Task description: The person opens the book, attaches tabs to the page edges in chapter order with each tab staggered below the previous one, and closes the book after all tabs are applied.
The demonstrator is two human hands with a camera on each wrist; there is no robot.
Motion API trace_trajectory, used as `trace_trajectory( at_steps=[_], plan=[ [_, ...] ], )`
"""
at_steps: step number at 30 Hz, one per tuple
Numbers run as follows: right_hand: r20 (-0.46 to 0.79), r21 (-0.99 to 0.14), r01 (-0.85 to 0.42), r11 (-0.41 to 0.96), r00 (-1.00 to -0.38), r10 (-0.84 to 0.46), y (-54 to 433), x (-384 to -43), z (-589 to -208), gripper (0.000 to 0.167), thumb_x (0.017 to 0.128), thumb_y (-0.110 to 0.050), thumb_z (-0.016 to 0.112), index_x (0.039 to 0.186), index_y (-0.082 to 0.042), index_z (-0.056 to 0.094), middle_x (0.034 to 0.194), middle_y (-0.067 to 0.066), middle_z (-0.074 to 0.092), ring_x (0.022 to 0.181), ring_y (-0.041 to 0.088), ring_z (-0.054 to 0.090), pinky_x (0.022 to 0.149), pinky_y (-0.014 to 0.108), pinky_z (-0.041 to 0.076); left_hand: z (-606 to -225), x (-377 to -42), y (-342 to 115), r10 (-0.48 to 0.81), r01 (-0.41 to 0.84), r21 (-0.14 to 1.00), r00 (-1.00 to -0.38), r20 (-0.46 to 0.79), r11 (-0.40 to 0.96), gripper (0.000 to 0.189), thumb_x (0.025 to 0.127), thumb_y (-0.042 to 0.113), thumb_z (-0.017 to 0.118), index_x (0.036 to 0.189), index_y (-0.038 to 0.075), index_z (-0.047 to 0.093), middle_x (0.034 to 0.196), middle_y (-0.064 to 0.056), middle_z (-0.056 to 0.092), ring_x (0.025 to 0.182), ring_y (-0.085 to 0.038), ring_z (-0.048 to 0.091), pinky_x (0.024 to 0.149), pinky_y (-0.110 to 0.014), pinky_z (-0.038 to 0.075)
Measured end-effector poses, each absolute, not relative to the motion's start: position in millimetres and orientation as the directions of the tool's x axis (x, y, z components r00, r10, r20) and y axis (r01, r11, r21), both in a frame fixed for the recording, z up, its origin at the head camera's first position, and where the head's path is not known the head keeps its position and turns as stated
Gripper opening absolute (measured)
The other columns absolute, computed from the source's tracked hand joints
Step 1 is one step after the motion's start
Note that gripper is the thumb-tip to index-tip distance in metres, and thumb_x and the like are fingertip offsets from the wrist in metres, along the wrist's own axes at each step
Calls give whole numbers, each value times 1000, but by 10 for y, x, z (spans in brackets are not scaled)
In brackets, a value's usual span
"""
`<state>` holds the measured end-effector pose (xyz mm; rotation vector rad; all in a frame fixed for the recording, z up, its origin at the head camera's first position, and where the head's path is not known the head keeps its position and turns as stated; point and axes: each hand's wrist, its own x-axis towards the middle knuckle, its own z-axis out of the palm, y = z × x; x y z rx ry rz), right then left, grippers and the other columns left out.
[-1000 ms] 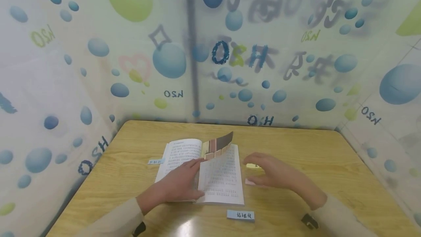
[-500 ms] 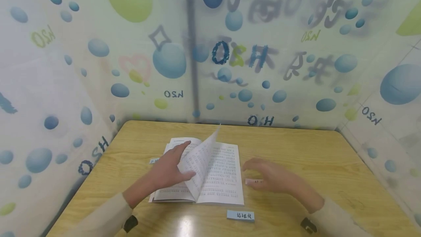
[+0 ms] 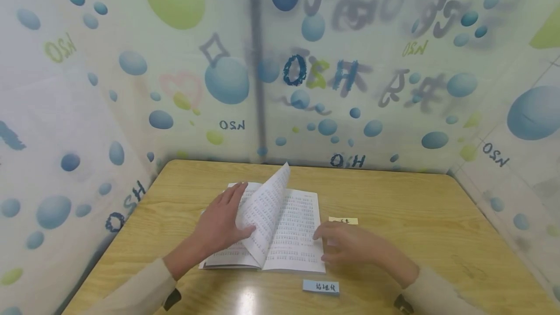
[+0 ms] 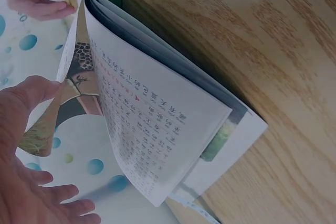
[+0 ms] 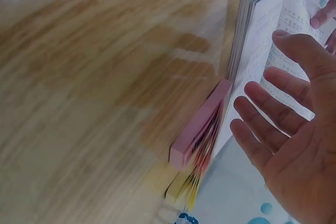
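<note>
An open book point(image 3: 297, 237) with printed text lies on the table, one loose page point(image 3: 267, 208) standing up near its middle. My left hand point(image 3: 218, 222) is over the left side, its thumb against that page and its fingers spread. In the left wrist view a picture shows on part of the lifted page point(image 4: 79, 85). My right hand point(image 3: 350, 242) hovers at the book's right edge with fingers spread and nothing in them. Beside the book, a pink sticky-note pad point(image 5: 199, 127) is mostly covered by my right hand in the head view.
A yellow sticky-note pad point(image 3: 343, 220) lies right of the book, beyond my right hand. Nearer to me is a blue pad point(image 3: 321, 287) with handwriting. The wooden table point(image 3: 415, 208) meets a wall point(image 3: 393, 149) printed with bubbles at its far side.
My left hand has moved left as the lifted page swung over from the right. My right hand first drifted slightly, then came left to the book's edge, uncovering the yellow pad.
</note>
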<state>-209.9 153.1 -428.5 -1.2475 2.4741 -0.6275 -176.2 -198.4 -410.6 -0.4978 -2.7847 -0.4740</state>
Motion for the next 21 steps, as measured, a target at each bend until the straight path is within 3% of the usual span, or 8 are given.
trace_trajectory(
  at_steps=[13, 21],
  plan=[
    [-65, -432, -721, 542, -575, -816, 1465, -2061, -4350, 38, 89, -25, 78, 125, -16, 67, 134, -2, 61, 125, 16, 55, 104, 37, 46, -4157, -1722, -2005, 334, 425, 183, -862, 382, 887, 96, 73, 38, 89, 146, -6, 44, 145, -28, 47, 125, -49, 51, 105, -56, 41],
    [-61, -406, -742, 533, -559, -827, 1434, -2007, -4340, 48, 87, -34, 81, 129, -15, 67, 142, 2, 56, 132, 21, 50, 108, 41, 42, -4129, -1696, -1990, 353, 433, 148, -855, 381, 889, 97, 72, 35, 91, 147, -4, 44, 148, -29, 44, 130, -52, 46, 108, -58, 37]
  ],
)
